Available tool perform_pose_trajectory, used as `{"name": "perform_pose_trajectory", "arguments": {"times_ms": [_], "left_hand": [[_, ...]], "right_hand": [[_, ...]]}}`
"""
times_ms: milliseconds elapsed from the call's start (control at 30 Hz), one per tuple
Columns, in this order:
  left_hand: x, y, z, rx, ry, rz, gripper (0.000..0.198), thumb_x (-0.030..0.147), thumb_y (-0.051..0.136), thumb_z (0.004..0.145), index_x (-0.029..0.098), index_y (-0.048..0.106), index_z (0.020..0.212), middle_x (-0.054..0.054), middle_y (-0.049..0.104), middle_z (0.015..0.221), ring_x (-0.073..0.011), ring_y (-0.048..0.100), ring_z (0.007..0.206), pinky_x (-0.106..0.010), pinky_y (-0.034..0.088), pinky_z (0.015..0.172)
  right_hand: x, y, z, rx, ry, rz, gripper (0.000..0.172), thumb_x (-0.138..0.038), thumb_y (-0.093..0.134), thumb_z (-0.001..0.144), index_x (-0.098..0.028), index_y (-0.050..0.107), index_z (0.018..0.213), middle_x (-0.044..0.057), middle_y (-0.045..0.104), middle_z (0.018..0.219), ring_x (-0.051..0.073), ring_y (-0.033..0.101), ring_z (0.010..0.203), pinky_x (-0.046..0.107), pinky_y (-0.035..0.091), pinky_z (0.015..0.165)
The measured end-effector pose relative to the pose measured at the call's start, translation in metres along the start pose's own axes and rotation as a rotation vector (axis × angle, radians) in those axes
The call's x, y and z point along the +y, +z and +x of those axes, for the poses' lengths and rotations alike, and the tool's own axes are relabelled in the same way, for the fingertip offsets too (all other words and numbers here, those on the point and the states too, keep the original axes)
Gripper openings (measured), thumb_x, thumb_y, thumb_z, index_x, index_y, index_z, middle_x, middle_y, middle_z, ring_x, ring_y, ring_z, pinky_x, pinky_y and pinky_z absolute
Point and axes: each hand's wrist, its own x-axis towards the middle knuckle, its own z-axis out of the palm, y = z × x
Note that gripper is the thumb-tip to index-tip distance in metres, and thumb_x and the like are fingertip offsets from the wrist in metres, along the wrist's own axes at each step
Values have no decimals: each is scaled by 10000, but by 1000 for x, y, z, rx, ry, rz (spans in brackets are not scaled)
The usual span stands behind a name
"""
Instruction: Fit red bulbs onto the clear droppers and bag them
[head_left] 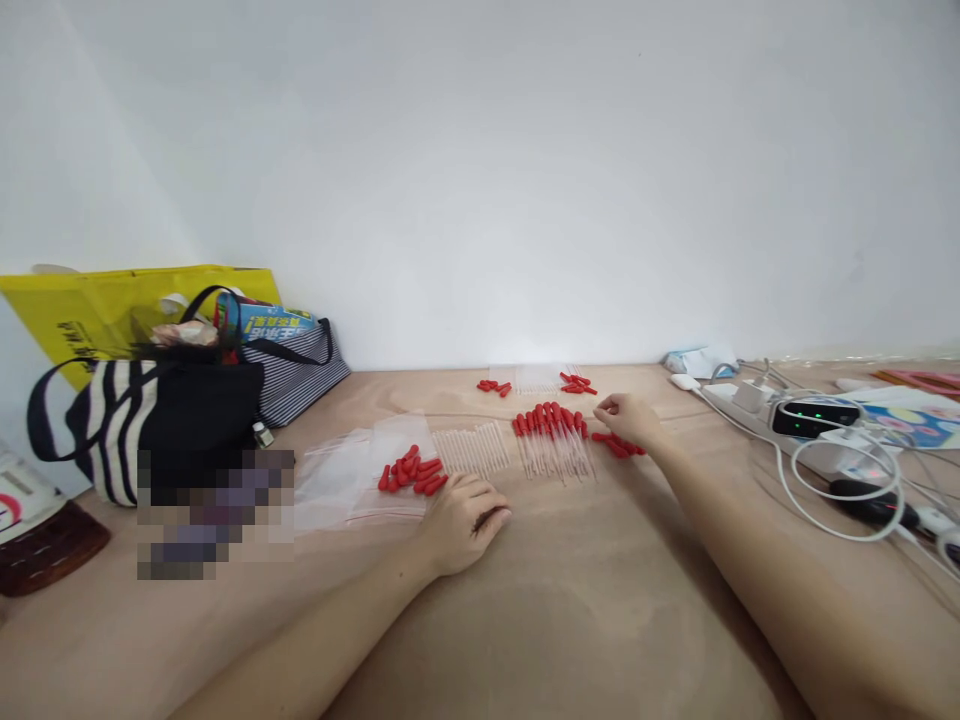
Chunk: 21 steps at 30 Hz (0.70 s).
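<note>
My left hand [463, 522] rests on the table with curled fingers; whatever it may hold is hidden. Close to its knuckles lies a pile of red rubber bulbs [411, 472] on clear plastic bags [360, 485]. Just beyond the fingers, thin clear tubes [471, 448] lie side by side in a row. To their right, several droppers [553, 440] with red bulbs lie together, bulbs toward the wall. My right hand [628, 418] hovers over another small pile of red bulbs [619, 446], its fingertips pinched; anything between them is too small to tell.
Near the wall are more clear tubes [536, 378] between two small groups of red pieces. Bags stand at left, including a black-and-white striped bag [180, 425] and a yellow bag [82, 310]. A power strip [757, 395] with white cables [795, 490] lies at right.
</note>
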Motion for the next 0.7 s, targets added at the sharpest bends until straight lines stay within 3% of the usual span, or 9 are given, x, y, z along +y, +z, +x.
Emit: {"name": "perform_pose_trajectory", "arguments": {"times_ms": [133,367,467,567,633,700], "left_hand": [[0,0,0,-4,1,-4,159,223,459,842,199,614,813,-20,639,788,-176,543,794,-340,352,770],[2,1,-1,14,-7,14,141,217,474,831,197,613,814,-17,634,792,-177,527,795,-334,348,745],[1,0,0,91,-63,58,132,205,483,816,197,611,783,-14,629,769,-180,518,777,-338,341,734],[-4,-4,7,176,-224,184,99,192,524,763,187,596,696,-27,616,756,-204,509,780,-351,333,711],[-8,-6,18,180,-347,284,51,184,555,715,185,590,678,-40,607,784,-228,500,814,-361,330,707],[-13,-5,33,142,-434,346,43,186,555,701,190,597,697,-48,596,831,-242,488,859,-371,326,726]], "right_hand": [[15,-11,-1,-132,-11,-35,206,-387,658,598,-184,647,628,16,620,544,134,549,489,224,363,472],[10,-3,-5,-180,-112,7,119,-260,681,560,-215,667,670,-17,615,608,119,543,544,207,359,492],[7,-9,-4,-129,-124,27,127,-299,652,610,-196,649,683,7,628,687,128,549,588,216,371,518],[-1,-9,-9,-3,-129,115,204,-370,577,696,-172,613,733,35,626,737,126,536,584,228,383,529],[-12,-1,-22,146,-167,266,243,-393,541,730,-158,584,772,42,606,710,127,515,564,238,390,525],[-25,11,-44,176,-275,409,276,-394,505,762,-149,559,878,34,574,682,129,491,539,248,397,511]]}}
